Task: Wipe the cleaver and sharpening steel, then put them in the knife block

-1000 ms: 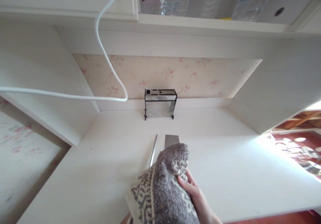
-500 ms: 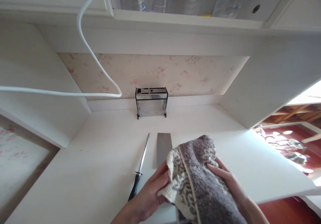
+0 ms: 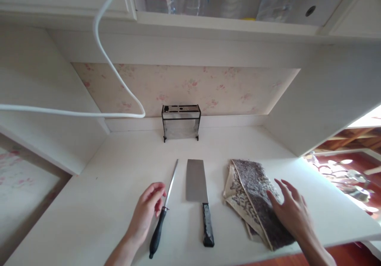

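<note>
A folded grey-and-cream towel (image 3: 253, 198) lies on the white counter. My right hand (image 3: 293, 210) is at its right edge, fingers spread and holding nothing. Left of the towel, a cleaver (image 3: 196, 180) lies flat, its blade pointing away and its black handle nearer me. Beside it is a honing steel (image 3: 158, 228) with a black handle and a thin metal rod. My left hand (image 3: 147, 204) is just left of that rod, fingers loosely curled and nothing held; whether it touches the steel is unclear.
A narrow clear-sided holder with a black frame (image 3: 181, 123) stands at the back of the counter (image 3: 119, 170). A white cable (image 3: 119, 77) hangs at upper left. Bottles (image 3: 276, 0) stand on the shelf above. Side panels enclose the counter left and right.
The towel was held up in both hands and now lies on the counter, released. My left hand moved left to the honing steel, and the cleaver's handle came into view.
</note>
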Demonstrator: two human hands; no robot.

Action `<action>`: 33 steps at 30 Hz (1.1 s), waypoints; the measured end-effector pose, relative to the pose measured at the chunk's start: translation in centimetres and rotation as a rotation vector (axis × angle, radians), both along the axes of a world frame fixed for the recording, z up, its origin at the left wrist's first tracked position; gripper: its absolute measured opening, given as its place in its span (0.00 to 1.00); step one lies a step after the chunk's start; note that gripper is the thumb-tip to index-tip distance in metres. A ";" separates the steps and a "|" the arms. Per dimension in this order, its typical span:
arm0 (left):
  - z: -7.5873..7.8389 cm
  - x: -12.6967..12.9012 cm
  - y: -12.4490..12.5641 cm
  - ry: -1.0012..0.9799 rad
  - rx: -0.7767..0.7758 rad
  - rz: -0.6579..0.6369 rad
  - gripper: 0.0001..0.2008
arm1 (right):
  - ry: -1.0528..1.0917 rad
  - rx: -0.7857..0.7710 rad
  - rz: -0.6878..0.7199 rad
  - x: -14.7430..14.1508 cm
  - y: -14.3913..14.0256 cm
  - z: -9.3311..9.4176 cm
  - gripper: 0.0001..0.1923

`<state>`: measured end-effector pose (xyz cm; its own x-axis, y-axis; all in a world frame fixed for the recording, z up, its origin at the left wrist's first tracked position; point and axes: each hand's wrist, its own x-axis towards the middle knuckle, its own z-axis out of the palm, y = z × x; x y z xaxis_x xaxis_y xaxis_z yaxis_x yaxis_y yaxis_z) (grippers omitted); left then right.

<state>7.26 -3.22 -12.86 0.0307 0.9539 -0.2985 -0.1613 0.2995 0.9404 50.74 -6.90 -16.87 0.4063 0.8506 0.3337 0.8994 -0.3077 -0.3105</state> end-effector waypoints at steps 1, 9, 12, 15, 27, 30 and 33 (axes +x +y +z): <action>-0.2 -1.1 0.3 0.035 0.007 0.033 0.13 | -0.045 0.046 -0.004 -1.1 -0.1 0.4 0.30; -1.1 -4.1 2.8 0.168 -0.034 0.024 0.17 | 0.163 -0.468 0.816 -13.4 -0.1 4.7 0.21; -1.6 -3.7 3.6 0.204 -0.032 -0.076 0.17 | 0.087 -0.561 0.956 -16.0 0.3 5.5 0.27; -2.5 -3.6 4.1 0.200 0.000 -0.165 0.16 | 0.062 -0.593 0.984 -16.8 0.6 5.4 0.28; -4.8 -4.3 4.0 0.197 0.057 -0.311 0.18 | -0.010 -0.681 0.985 -18.1 2.5 7.8 0.22; -5.1 -4.4 4.1 0.220 0.067 -0.286 0.18 | 0.076 -0.612 0.938 -18.0 3.7 10.0 0.10; -5.1 -4.4 4.2 0.247 0.066 -0.305 0.18 | 0.206 -0.485 0.846 -17.4 5.3 11.5 0.13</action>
